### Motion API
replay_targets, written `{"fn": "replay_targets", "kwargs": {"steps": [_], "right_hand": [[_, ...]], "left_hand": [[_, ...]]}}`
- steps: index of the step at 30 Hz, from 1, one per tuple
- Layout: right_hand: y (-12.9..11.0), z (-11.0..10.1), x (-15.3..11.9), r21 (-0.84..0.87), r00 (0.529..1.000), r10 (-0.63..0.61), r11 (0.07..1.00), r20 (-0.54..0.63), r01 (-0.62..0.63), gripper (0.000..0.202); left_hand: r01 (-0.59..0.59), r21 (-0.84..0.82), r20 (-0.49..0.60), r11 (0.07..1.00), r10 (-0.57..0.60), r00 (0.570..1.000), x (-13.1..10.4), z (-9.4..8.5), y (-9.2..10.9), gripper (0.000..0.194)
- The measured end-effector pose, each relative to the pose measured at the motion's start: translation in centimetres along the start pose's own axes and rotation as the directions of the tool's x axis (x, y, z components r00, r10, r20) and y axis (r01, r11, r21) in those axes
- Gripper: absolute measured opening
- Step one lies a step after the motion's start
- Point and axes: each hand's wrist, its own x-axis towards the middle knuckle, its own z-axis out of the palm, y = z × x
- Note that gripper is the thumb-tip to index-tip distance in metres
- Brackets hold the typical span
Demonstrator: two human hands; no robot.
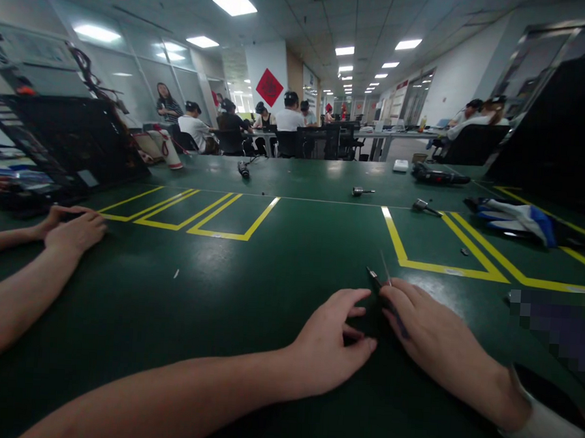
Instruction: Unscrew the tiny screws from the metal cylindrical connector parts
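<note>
Over the green tabletop (250,282), my left hand (332,342) is open, its fingers apart and curved toward the right hand, with nothing in them. Just to its right, my right hand (427,321) is closed around a slim dark tool with a pointed metal tip (374,275). The tip sticks out past the fingers, away from me, and a thin pale streak shows beside it. A dark bluish part appears under the thumb; the fingers hide the rest, so its exact kind is unclear.
Another person's hands (76,230) rest on the table at left. Yellow tape outlines (218,235) mark the surface. Metal tool parts (362,192), blue-and-white gloves (518,221), a black power tool (439,176) and a small white box (400,166) lie farther back. A dark panel (562,128) stands right.
</note>
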Motion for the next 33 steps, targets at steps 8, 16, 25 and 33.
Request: {"fn": "replay_targets", "kwargs": {"steps": [8,16,25,33], "right_hand": [[8.8,1.3,2.8,-0.252,0.923,0.359,0.914,0.141,-0.317,0.024],[12.0,1.4,3.1,-0.264,0.845,0.506,0.850,0.173,-0.455,0.025],[15.4,-1.9,3.8,-0.249,0.724,0.664,0.745,0.187,-0.619,0.026],[20.5,-1.1,2.0,-0.250,0.605,0.706,0.701,0.368,-0.668,0.025]], "left_hand": [[0.003,0.085,0.042,0.996,-0.006,0.999,-0.3,-0.5,0.9,0.047],[0.059,0.118,0.080,0.991,-0.069,0.994,-0.4,-0.6,0.8,0.046],[0.032,0.144,0.072,0.989,-0.043,0.996,-0.3,-0.6,0.7,0.042],[0.050,0.148,0.056,0.988,-0.059,0.997,-0.2,-0.5,0.9,0.040]]}}
